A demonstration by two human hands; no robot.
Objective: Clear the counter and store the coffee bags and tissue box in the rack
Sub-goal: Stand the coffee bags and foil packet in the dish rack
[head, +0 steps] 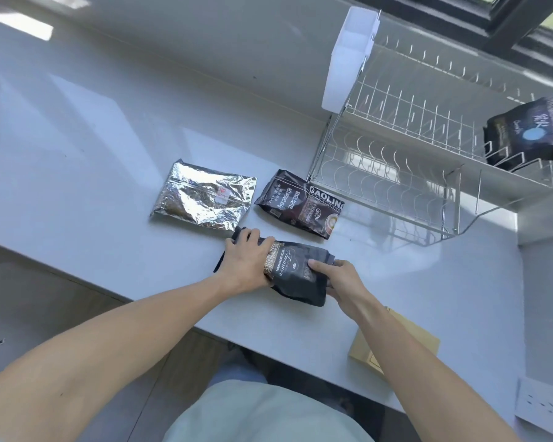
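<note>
Head view looks down on a pale grey bench with both bare forearms reaching forward. Near the front edge lies a dark coffee bag on its side. The left hand rests over the bag's left end, fingers curled over its top edge and gripping it. The right hand holds the bag's right end, thumb on the printed face and fingers tucked beneath. Whether the bag touches the bench or is raised a little, I cannot tell.

Just beyond it lies a second dark bag, flat on the bench, its lettered end pointing right toward the rack. To the left of that, close beside it but apart, lies a crinkled silver foil bag.

On the far right stands a two-level wire rack against the wall. A third dark bag leans in the upper level at its right end. A white plastic holder hangs on the rack's left end.

Near the front right edge of the bench sits a tan tissue box, partly hidden by the right forearm. A white wall socket shows at the lower right corner.
</note>
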